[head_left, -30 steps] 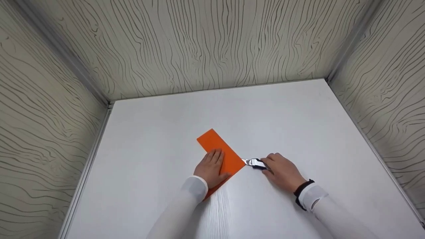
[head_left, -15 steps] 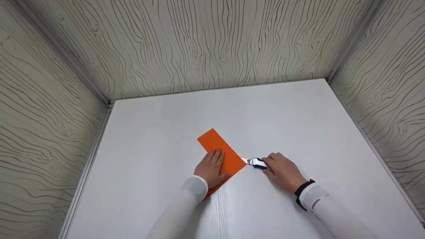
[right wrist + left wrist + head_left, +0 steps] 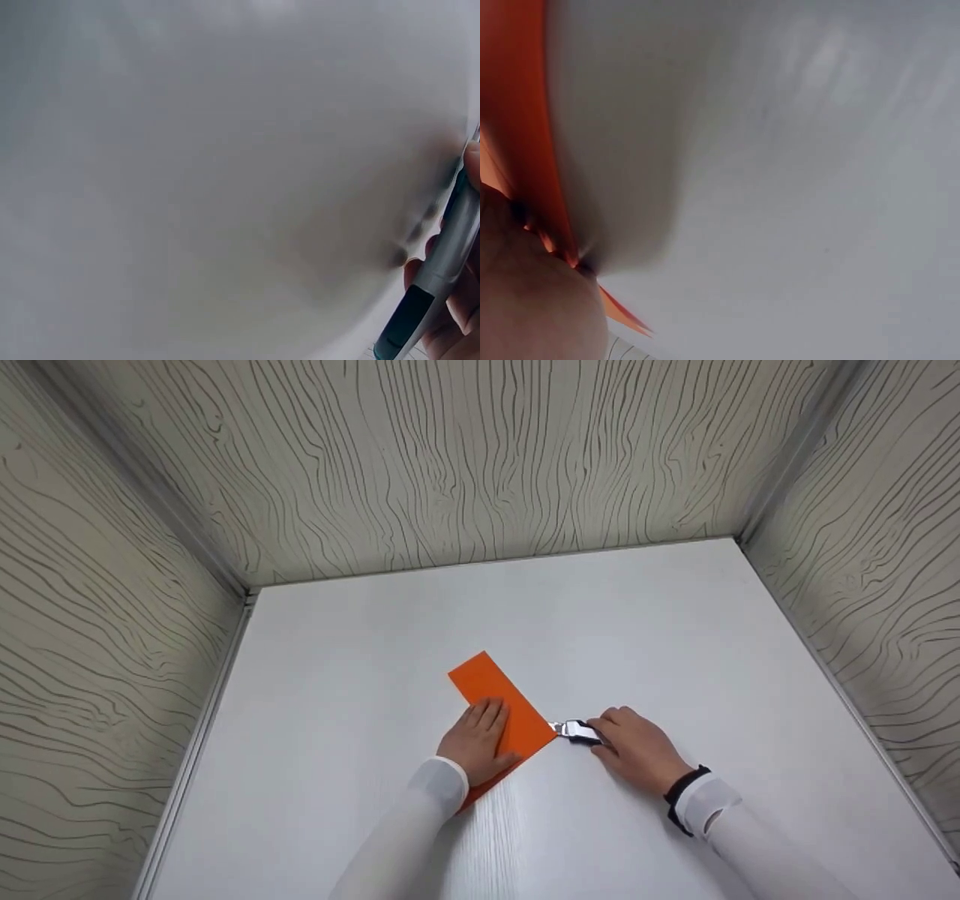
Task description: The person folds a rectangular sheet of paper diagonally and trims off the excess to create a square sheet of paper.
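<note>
A folded piece of orange paper (image 3: 525, 724) lies slantwise on the white table, its layers parting along the lower edge. My left hand (image 3: 476, 739) presses on it with straight fingers, thumb spread toward the lower edge. In the left wrist view the orange paper (image 3: 517, 97) rises beside the base of my hand. My right hand (image 3: 641, 746) grips a silver and black utility knife (image 3: 581, 732), whose metal tip meets the paper's right corner and is partly hidden there. The right wrist view shows the knife's silver handle (image 3: 446, 259) with its dark end, my fingers curled round it.
The white tabletop (image 3: 360, 660) spreads around both hands. Pale panels (image 3: 465, 457) with a wood-grain pattern enclose it at the back and both sides, joined by grey metal posts (image 3: 142, 480). A black band (image 3: 686, 784) circles my right wrist.
The orange paper has shifted slightly to the right. The knife's tip showed more above the corner half a second ago and now sits slightly lower, more of it behind the paper.
</note>
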{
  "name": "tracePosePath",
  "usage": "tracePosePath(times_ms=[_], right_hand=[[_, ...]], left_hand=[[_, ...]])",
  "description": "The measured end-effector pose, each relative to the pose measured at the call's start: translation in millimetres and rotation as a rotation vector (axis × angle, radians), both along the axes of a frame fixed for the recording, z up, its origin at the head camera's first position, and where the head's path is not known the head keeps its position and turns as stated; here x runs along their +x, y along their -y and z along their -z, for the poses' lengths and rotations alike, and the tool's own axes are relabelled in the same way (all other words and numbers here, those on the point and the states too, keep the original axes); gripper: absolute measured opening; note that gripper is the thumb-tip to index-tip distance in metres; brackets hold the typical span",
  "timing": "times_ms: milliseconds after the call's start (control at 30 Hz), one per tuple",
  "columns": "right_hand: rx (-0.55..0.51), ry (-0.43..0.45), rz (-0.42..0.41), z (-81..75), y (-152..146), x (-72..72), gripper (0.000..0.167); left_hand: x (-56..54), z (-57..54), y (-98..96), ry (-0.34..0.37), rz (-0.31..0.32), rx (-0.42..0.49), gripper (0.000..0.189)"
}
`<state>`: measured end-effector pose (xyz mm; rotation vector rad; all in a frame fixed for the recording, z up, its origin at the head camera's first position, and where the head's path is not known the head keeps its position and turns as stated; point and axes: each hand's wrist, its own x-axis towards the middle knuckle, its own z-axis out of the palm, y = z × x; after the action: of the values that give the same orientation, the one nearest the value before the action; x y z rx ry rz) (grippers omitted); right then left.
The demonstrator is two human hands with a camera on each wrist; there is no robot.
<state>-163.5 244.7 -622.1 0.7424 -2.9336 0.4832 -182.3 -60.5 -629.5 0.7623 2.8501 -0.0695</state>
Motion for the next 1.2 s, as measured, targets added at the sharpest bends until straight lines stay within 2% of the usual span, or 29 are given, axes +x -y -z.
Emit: tracePosePath(times_ms=[367, 1000, 1200], right_hand=[[0.003, -0.026, -0.012, 0.4, 5.5, -4.6, 0.036], [-0.004, 0.013, 0.040, 0.1, 3.7, -4.4, 0.033], [0.009, 0.005, 0.023, 0.7, 2.3, -4.4, 0.034]], left_hand=[[-1.6, 4.2, 0.0, 0.011, 0.001, -0.005, 0.089], [-0.4, -1.6, 0.7, 0.012, 0.002, -0.002, 0.087], [0.4, -4.4, 0.7, 0.012, 0.007, -0.017, 0.088]])
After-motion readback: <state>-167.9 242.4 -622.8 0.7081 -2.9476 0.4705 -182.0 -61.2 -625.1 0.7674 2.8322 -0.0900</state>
